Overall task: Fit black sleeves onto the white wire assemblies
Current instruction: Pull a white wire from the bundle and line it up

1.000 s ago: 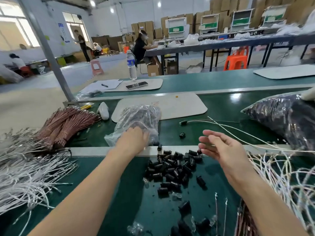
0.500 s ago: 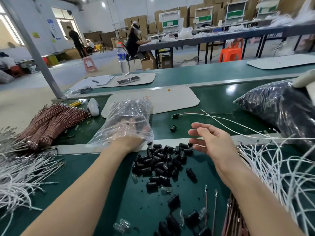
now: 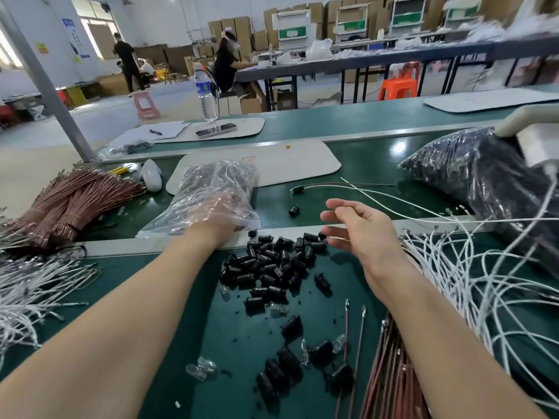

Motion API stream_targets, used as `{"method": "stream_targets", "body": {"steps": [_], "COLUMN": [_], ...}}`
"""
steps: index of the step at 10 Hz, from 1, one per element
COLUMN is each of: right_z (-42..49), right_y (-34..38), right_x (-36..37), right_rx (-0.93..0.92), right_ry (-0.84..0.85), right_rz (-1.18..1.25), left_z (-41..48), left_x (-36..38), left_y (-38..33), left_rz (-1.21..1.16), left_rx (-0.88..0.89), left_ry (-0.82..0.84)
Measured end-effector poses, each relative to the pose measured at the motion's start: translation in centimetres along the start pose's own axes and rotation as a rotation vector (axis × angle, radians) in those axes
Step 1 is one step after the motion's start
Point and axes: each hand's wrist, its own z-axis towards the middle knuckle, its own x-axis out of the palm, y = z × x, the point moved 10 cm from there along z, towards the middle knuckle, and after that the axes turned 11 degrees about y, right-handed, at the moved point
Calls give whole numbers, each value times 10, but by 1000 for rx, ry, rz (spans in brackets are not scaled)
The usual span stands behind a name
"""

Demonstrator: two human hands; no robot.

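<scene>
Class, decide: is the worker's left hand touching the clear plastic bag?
Touching. The head view shows the left hand inside the clear plastic bag, with the film lying over its fingers.

Left hand (image 3: 215, 210) now deeper inside clear bag (image 3: 208, 181)

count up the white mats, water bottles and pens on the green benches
white mats: 3
water bottles: 1
pens: 1
total: 5
</scene>
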Motion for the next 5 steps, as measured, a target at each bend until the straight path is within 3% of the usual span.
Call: {"method": "stream_targets", "body": {"steps": [1, 2, 3, 4, 5], "right_z": [1, 2, 2, 0, -5], "right_y": [-1, 0, -2, -2, 5], "right_x": [-1, -3, -3, -3, 2], "right_rx": [-2, -9, -8, 6, 22], "right_ry": [-4, -6, -4, -13, 3], "right_rz": [-7, -9, -24, -28, -67], "left_z": [1, 1, -6, -21, -43], "left_x": [-8, -27, -47, -47, -29], "left_y": [-5, 10, 17, 22, 17], "left_rz": [-146, -334, -620, -1082, -1251], "left_rx": [107, 58, 78, 89, 118], "left_ry": [-35, -81, -128, -119, 47]}}
